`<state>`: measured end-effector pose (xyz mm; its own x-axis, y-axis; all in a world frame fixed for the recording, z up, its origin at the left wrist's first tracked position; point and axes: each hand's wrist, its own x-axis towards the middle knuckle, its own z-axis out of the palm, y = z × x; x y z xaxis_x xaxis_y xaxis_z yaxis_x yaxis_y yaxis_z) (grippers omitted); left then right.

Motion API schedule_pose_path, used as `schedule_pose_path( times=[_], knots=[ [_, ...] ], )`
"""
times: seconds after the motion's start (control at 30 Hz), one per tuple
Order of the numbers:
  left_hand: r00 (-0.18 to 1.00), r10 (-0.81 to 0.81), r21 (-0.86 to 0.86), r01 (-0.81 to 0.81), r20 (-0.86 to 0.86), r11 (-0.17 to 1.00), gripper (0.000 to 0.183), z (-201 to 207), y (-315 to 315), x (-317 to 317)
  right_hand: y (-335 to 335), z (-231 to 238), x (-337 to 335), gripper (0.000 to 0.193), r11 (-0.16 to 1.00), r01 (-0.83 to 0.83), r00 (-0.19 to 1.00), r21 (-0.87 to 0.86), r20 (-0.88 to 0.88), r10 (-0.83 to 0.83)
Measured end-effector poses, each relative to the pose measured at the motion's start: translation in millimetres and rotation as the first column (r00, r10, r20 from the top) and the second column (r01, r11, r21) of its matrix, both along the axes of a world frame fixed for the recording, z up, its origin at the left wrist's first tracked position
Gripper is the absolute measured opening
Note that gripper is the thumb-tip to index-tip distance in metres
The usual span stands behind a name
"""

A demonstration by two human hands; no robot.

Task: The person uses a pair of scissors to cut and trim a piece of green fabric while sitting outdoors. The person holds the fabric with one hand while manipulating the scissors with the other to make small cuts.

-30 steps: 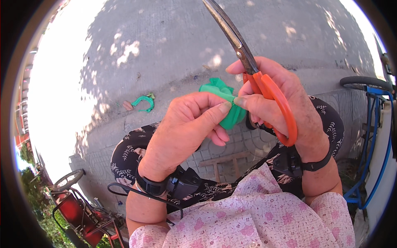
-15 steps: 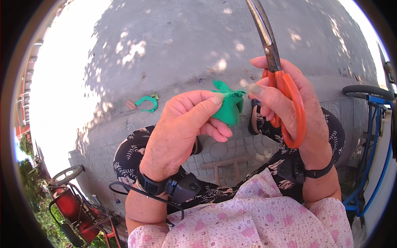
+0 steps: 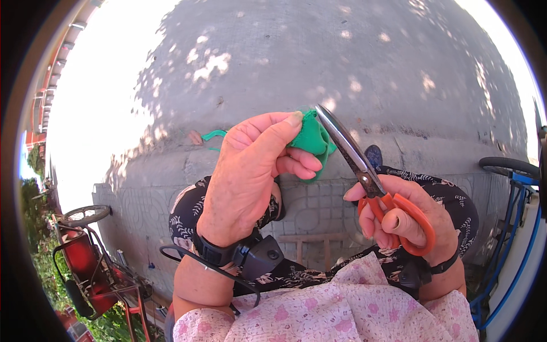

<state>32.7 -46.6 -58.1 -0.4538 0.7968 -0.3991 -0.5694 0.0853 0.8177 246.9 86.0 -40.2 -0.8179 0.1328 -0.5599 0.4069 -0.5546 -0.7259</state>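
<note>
My left hand (image 3: 249, 165) pinches a small piece of green cloth (image 3: 311, 139) between thumb and fingers, its frayed edge turned up. In my right hand (image 3: 419, 212) is a pair of scissors (image 3: 360, 162) with orange handles, my thumb and fingers through the loops. The blades point up and to the left, and their tips lie at the upper edge of the cloth. They look closed or nearly so; whether they touch the cloth I cannot tell. Past my left hand a strip of green cloth (image 3: 213, 135) lies on the ground, partly hidden by that hand.
At the left stands a red wheeled cart or cycle (image 3: 85, 265). On the right are a blue metal frame (image 3: 509, 245) and a black wheel (image 3: 509, 166). A low wooden frame (image 3: 313, 238) lies between my legs on the paving (image 3: 268, 74).
My right hand has lowered and the scissors have swung left, bringing their tips to the green cloth. The fingers of that hand now sit in the handles. My left hand keeps its pinch.
</note>
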Motion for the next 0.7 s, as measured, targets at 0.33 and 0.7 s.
schedule_pose_path(
  times=[0.33, 0.7],
  knots=[
    [0.998, 0.052, -0.008, -0.053, -0.047, 0.999, 0.024, 0.8, -2.8, -5.5, -0.2, -6.2, -2.6, 0.059, 0.987, -0.068, 0.998, -0.147, -0.025, 0.065],
    [0.997, 0.028, -0.027, -0.030, -0.078, 0.999, 0.025, -4.5, -3.6, -5.8, -0.5, -6.2, -3.7, 0.061, 0.980, -0.122, 0.992, -0.159, -0.005, 0.123]
  ],
)
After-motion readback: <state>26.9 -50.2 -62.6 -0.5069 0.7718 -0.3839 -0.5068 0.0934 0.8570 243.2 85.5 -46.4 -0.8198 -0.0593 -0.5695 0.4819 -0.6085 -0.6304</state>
